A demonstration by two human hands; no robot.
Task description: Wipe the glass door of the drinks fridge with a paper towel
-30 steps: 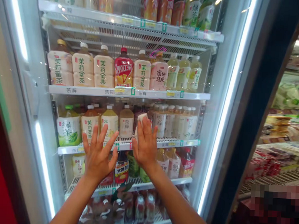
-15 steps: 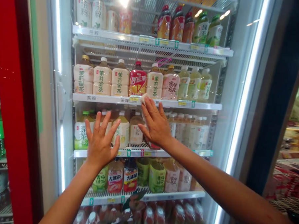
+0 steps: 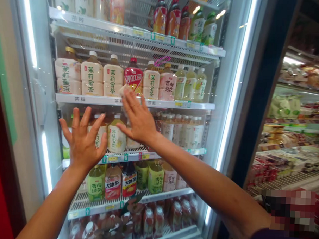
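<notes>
My left hand (image 3: pixel 83 141) lies flat against the glass door (image 3: pixel 47 104) of a drinks cooler, fingers spread, holding nothing. My right hand (image 3: pixel 137 118) presses on the same glass higher up, with a small white cloth (image 3: pixel 124 90) under its fingertips. Behind the cloth stands a red iced tea bottle (image 3: pixel 133 78). Pale jasmine tea bottles (image 3: pixel 91 77) line that shelf to the left, and a lower row of bottles sits behind my palms, partly hidden by them.
White wire shelves (image 3: pixel 149 103) with price tags hold several rows of bottled drinks. A dark door frame (image 3: pixel 255 102) stands to the right, with shelves of packaged food (image 3: pixel 287 153) beyond it. A pixelated patch (image 3: pixel 290 209) covers the lower right corner.
My right hand and the cloth have slid up and then left across the glass. My left hand has moved up and left. The view has shifted with them.
</notes>
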